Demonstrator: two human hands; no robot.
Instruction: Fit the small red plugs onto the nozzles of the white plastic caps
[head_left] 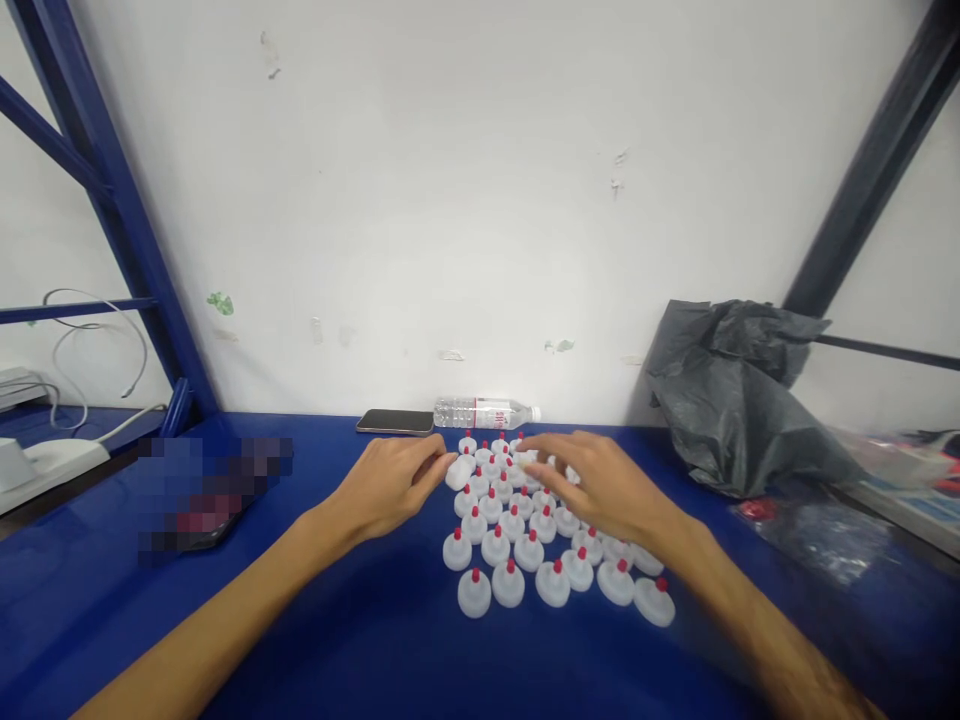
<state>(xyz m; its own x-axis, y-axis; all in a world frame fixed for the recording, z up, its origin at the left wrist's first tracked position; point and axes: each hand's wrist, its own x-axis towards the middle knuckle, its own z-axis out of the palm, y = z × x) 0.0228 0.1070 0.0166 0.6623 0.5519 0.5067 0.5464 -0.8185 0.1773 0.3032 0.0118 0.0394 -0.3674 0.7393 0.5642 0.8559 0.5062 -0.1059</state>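
Observation:
Many white dome-shaped bottle caps with red tips stand in loose rows on the blue table, most of them upright. At the left edge of the group, my left hand has its fingers curled and pinched on a white cap, which is tilted on its side. My right hand reaches over the right part of the group. Its thumb and fingers are apart, close to the caps at the back. The hand and forearm hide some of the caps there.
Against the wall, a phone lies beside a clear plastic bottle on its side. A grey plastic bag is at the right, near clear plastic wrapping. A power strip with cables is at the left. Blue frame posts rise there.

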